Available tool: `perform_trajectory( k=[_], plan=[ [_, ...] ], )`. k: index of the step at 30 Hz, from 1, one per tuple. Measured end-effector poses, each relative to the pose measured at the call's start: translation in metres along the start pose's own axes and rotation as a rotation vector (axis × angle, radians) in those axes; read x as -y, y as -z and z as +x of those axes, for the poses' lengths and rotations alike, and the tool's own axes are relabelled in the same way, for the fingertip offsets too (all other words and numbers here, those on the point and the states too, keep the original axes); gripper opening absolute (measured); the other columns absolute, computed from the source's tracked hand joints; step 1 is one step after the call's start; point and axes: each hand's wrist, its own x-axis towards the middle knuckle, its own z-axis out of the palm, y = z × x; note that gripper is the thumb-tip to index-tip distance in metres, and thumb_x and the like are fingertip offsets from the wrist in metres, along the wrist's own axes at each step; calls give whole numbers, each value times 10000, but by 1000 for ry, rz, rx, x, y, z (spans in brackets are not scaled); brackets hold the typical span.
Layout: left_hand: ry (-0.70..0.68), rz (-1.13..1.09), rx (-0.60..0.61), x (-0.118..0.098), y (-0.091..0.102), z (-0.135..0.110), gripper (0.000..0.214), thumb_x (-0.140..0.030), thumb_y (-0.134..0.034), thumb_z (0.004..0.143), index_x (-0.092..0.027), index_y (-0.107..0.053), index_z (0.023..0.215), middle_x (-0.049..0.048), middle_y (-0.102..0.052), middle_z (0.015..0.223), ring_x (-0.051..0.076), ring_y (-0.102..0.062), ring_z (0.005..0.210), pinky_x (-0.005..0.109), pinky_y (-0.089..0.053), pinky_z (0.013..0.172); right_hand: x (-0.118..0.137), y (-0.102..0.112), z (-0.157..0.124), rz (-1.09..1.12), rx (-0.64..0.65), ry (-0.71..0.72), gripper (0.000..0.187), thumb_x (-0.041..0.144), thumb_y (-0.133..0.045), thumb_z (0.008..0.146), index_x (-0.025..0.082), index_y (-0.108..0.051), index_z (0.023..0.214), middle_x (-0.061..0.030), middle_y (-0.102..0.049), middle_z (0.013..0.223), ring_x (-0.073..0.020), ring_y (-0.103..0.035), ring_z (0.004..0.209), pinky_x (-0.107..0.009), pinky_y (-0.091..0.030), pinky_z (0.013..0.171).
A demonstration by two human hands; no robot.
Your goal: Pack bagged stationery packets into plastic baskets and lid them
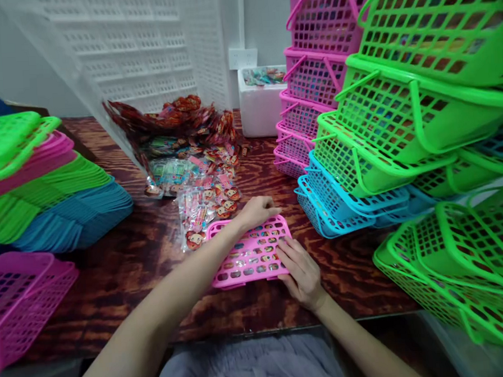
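Note:
A pink lattice lid [248, 251] lies flat on a small pink basket on the dark wooden table [125, 274], with colourful packets showing through its holes. My left hand [259, 209] rests on the lid's far edge, fingers curled over the rim. My right hand [300, 267] presses on the lid's near right corner with fingers stretched flat. Just beyond the lid lies a heap of colourful cartoon sachets [193, 158].
Stacks of lids in green, pink and blue [44, 188] sit at left, with a pink basket [17, 302] below them. Pink baskets [313, 84], green baskets [423, 89] and blue baskets [345, 206] tower at right. A white foam box [258, 106] and white crates [143, 48] stand behind.

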Motion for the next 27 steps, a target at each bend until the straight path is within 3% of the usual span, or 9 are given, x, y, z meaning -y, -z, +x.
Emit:
perform_trajectory(
  k=[2, 5, 9, 12, 14, 17, 20, 23, 27],
  plan=[
    [11, 19, -58, -1, 5, -5, 232, -385, -589, 833, -169, -668, 801, -2, -645, 733, 161, -564, 702, 268, -444, 692, -7, 3, 3, 21, 23, 20, 563, 300, -478, 977, 204, -361, 1520, -131, -502, 1467, -335, -379, 1411, -568, -412, 1100],
    [5, 17, -51, 3, 24, -24, 254, -368, -597, 836, -177, -702, 967, 40, -713, 938, 199, -629, 877, 301, -473, 843, -23, 13, 17, 54, 78, -6, 541, 295, -491, 978, 273, -382, 1507, -84, -484, 1489, -309, -361, 1424, -564, -372, 1127],
    [-11, -52, 20, 17, 54, -66, 489, -424, -629, 831, -245, -616, 1285, 46, -616, 1348, 234, -549, 1239, 319, -373, 1073, -37, 19, 37, 171, 131, -255, 447, 327, -507, 979, 341, -498, 1426, -18, -474, 1501, -269, -349, 1430, -542, -295, 1175],
    [29, -134, 28, 26, 65, -90, 604, -510, -647, 810, -249, -571, 1350, 48, -579, 1401, 253, -508, 1305, 322, -373, 1089, -24, 6, 43, 369, 23, -587, 446, 422, -509, 971, 322, -527, 1405, -37, -500, 1479, -262, -418, 1390, -533, -283, 1180],
    [55, -189, 12, 30, 65, -97, 621, -554, -645, 801, -247, -583, 1338, 51, -630, 1335, 262, -542, 1270, 328, -419, 1052, -4, -11, 43, 513, -107, -796, 572, 466, -515, 960, 295, -398, 1493, -54, -430, 1530, -254, -388, 1413, -520, -263, 1189],
    [88, -260, -20, 35, 58, -101, 601, -583, -609, 824, -245, -597, 1320, 53, -684, 1240, 261, -603, 1181, 330, -480, 978, 25, -38, 42, 580, -301, -976, 770, 496, -546, 935, 264, -177, 1570, -60, -228, 1621, -248, -244, 1482, -504, -188, 1212],
    [114, -310, -39, 39, 51, -104, 591, -577, -591, 843, -245, -584, 1333, 48, -678, 1249, 249, -608, 1170, 309, -480, 974, 37, -52, 40, 536, -389, -1010, 718, 492, -485, 962, 230, -201, 1567, -82, -274, 1606, -253, -279, 1468, -489, -204, 1207],
    [132, -339, -81, 38, 44, -111, 560, -528, -552, 886, -243, -547, 1368, 39, -640, 1313, 236, -566, 1232, 306, -428, 1041, 28, -54, 39, 486, -375, -918, 642, 465, -433, 984, 195, -279, 1546, -109, -385, 1553, -254, -351, 1432, -464, -249, 1189],
    [176, -376, -265, 30, 33, -121, 426, -426, -545, 892, -218, -627, 1254, 46, -605, 1361, 251, -509, 1298, 335, -343, 1115, 7, -52, 44, 481, -312, -866, 608, 448, -409, 988, 206, -307, 1536, -94, -431, 1528, -232, -369, 1422, -421, -301, 1165]
  ],
)
